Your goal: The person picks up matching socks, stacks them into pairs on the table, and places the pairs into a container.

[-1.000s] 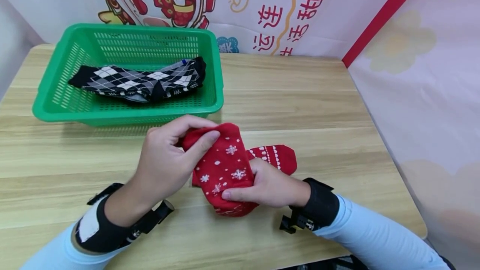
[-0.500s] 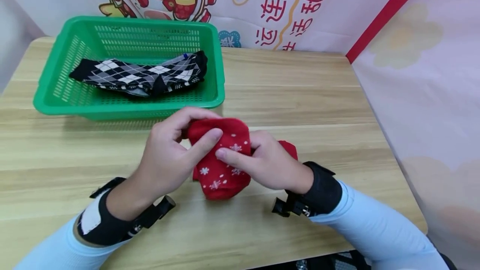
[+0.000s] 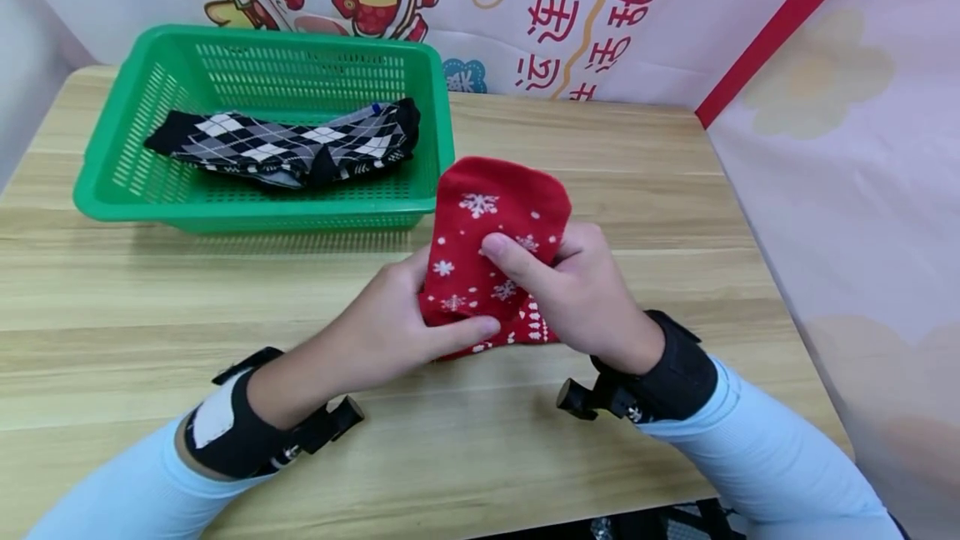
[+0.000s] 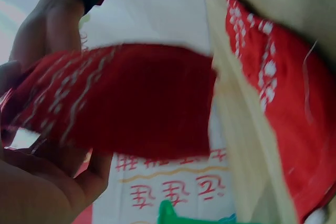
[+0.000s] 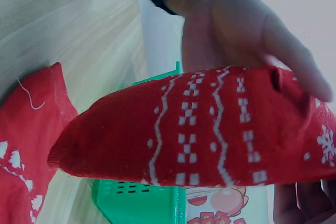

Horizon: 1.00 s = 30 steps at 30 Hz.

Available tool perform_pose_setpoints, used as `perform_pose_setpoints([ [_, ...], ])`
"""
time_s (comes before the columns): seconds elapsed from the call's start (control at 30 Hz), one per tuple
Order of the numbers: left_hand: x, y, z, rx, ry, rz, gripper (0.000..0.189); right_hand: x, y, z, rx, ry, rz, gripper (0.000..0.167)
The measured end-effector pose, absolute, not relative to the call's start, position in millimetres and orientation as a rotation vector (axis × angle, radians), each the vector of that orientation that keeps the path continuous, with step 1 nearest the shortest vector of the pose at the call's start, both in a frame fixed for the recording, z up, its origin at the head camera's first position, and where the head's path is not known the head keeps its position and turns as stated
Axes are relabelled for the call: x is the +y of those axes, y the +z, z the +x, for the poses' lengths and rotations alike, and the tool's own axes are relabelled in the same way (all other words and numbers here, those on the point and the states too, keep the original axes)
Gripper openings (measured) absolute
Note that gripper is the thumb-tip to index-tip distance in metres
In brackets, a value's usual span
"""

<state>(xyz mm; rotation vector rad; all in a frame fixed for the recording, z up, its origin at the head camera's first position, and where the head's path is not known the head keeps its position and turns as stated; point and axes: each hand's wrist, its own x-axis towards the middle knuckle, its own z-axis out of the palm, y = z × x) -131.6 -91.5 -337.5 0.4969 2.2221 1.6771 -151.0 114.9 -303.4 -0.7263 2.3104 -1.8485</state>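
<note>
In the head view both hands hold a red sock (image 3: 495, 190) with white snowflakes, raised above the table. My right hand (image 3: 588, 294) pinches its right side, thumb in front and fingers behind. At the lower left, my left hand (image 3: 378, 323) has its fingers behind the fabric and its thumb stretched across the front. The sock's patterned leg (image 5: 194, 124) extends loose to the left in the right wrist view. A second red sock (image 3: 536, 325) lies on the table underneath, partly hidden in the head view; the left wrist view shows more of this table sock (image 4: 286, 98).
A green plastic basket (image 3: 255, 211) stands at the back left, with black, white and grey argyle socks (image 3: 292, 144) inside. The wooden table (image 3: 637, 190) meets a printed cloth backdrop (image 3: 652, 65) behind and a pale wall sheet at the right.
The held sock has been raised and shifted right, its rounded end now standing higher. The left hand has slid down to the sock's lower edge; the right hand has moved up and to the right.
</note>
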Motion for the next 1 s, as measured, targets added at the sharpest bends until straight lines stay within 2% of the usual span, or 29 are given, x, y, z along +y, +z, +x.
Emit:
perform_pose_setpoints([
  [0.23, -90, -343, -137, 2.114, 1.705, 0.498, 0.066, 119, -303, -154, 2.303, -1.923, -0.590, 0.039],
  [0.53, -95, -346, -144, 1.981, 1.518, 0.592, 0.041, 146, -310, -158, 2.259, -1.877, -0.207, 0.034],
  [0.73, -101, -349, -149, 1.948, 1.392, 0.607, 0.044, 165, -326, -162, 2.308, -1.816, -0.171, 0.032],
  [1.0, -111, -354, -161, 1.957, 1.307, 0.637, 0.044, 184, -344, -165, 2.430, -1.657, -0.072, 0.040],
])
